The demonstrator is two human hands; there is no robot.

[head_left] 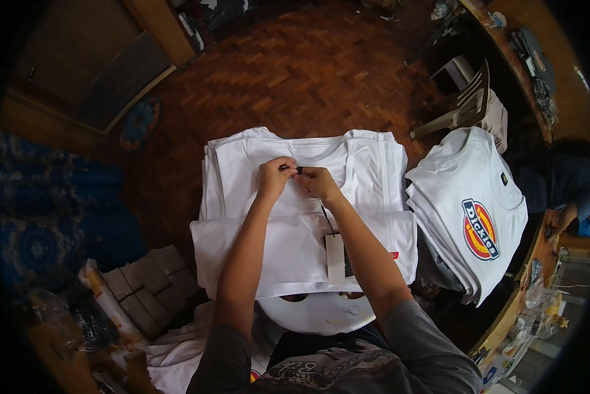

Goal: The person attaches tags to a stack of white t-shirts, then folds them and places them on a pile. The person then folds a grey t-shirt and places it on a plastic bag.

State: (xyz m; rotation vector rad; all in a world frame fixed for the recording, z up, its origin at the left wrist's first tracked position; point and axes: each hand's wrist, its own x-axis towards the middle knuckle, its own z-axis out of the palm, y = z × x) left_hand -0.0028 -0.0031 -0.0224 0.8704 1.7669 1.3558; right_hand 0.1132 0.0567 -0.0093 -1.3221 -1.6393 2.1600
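White cotton fills the middle of your view: a stack of folded white shirts [308, 217] lies straight ahead of you, and both your hands meet at its collar end, at 12 o'clock. Your left hand [274, 177] is curled with fingertips pinched together near the neckline. Your right hand [316, 181] is closed too, pinching a small dark loop [299, 170] between the 2 hands. From there a thin dark string [326, 220] runs back toward you to a pale rectangular hang tag [335, 258] lying on the shirt beside your right forearm. At 3 o'clock, just beside the stack, sits a second pile of white shirts [469, 217] with a red, yellow and blue oval emblem on top. At 8 o'clock lie brown cardboard bundles [147, 285]. Herringbone wooden floor [295, 72] spreads beyond at 12 o'clock.
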